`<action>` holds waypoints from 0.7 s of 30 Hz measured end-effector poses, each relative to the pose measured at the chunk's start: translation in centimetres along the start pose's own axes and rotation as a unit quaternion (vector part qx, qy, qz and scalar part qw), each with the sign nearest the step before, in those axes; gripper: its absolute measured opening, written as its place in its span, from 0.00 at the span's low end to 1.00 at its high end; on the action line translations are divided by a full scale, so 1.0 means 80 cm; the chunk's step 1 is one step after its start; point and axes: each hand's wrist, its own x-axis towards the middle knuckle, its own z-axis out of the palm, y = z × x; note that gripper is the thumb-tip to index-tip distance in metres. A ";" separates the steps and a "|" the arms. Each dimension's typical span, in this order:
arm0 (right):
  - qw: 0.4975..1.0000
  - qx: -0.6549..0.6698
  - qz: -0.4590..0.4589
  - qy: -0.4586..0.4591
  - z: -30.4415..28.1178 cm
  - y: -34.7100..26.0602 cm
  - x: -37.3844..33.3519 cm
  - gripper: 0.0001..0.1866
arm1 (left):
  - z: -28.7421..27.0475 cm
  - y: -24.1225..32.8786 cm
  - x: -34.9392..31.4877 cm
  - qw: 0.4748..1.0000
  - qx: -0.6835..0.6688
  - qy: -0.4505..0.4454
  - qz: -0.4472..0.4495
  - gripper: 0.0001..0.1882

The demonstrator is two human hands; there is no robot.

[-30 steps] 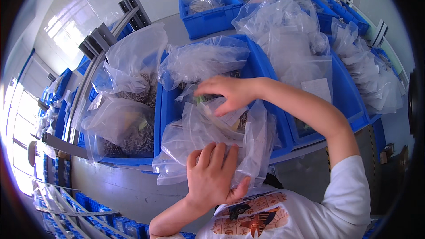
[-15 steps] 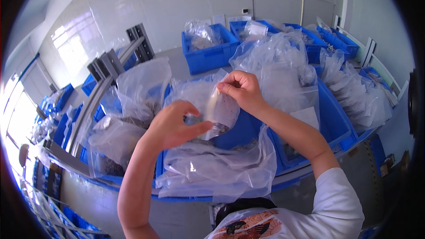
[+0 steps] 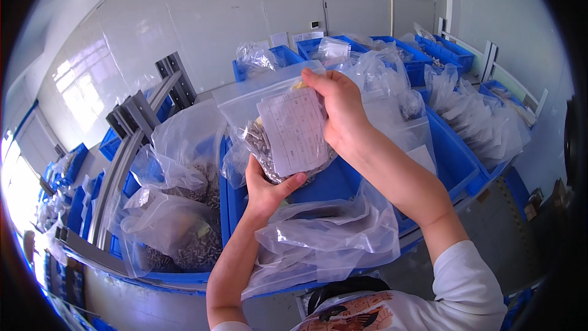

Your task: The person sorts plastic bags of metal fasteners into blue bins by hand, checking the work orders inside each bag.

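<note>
Both of my hands hold a clear plastic zip bag (image 3: 240, 107) filled with small grey metal parts, raised over a blue bin (image 3: 344, 185). A white printed paper slip (image 3: 293, 132) shows at the bag's front; I cannot tell if it lies inside or on it. My right hand (image 3: 343, 107) pinches the bag's upper right edge, thumb in front. From below, my left hand (image 3: 266, 195) cups the bag's bottom, its thumb pressed to the front and its fingers partly hidden behind. Crumpled clear plastic bags (image 3: 331, 239) drape over the bin's near edge, just under my hands.
To the left stand filled bags of metal parts (image 3: 196, 242) beside a grey metal rail (image 3: 113, 190). On the right are stacked flat bags (image 3: 478, 113) and a large clear bag (image 3: 386, 79). More blue bins (image 3: 416, 70) line the back near the wall.
The bag has turned to show its paper slip and metal parts. My left hand has moved from beside the bag to gripping its bottom. The view has shifted slightly.
</note>
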 end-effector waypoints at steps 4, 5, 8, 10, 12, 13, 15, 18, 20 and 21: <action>0.991 -0.060 0.015 -0.121 -0.041 0.013 0.003 0.08 | -0.001 -0.009 -0.012 0.995 -0.083 0.041 -0.037 0.32; 0.983 -0.081 0.021 -0.165 -0.051 0.010 0.002 0.10 | -0.002 -0.010 -0.014 0.994 -0.085 0.048 -0.039 0.32; 0.935 -0.153 0.050 -0.315 -0.091 0.027 -0.018 0.30 | -0.003 -0.013 -0.013 0.974 -0.210 0.033 -0.075 0.27; 0.903 -0.217 0.032 -0.369 -0.104 0.038 -0.030 0.37 | -0.006 -0.013 -0.015 0.973 -0.219 0.019 -0.071 0.27; 0.896 -0.271 -0.020 -0.351 -0.104 0.047 -0.035 0.45 | -0.013 -0.018 -0.017 0.971 -0.227 -0.008 -0.070 0.27; 0.896 -0.273 -0.020 -0.348 -0.109 0.052 -0.039 0.45 | -0.015 -0.020 -0.017 0.971 -0.230 -0.011 -0.072 0.27; 0.912 -0.238 -0.051 -0.331 -0.122 0.063 -0.045 0.44 | -0.015 -0.021 -0.018 0.975 -0.204 -0.049 -0.078 0.27; 0.915 -0.237 -0.038 -0.324 -0.130 0.058 -0.055 0.42 | -0.014 -0.021 -0.018 0.975 -0.184 -0.074 -0.095 0.29; 0.916 -0.242 -0.027 -0.318 -0.135 0.055 -0.056 0.42 | -0.011 -0.020 -0.018 0.976 -0.170 -0.082 -0.110 0.29; 0.916 -0.240 -0.022 -0.320 -0.135 0.057 -0.055 0.41 | -0.012 -0.018 -0.019 0.976 -0.164 -0.083 -0.114 0.29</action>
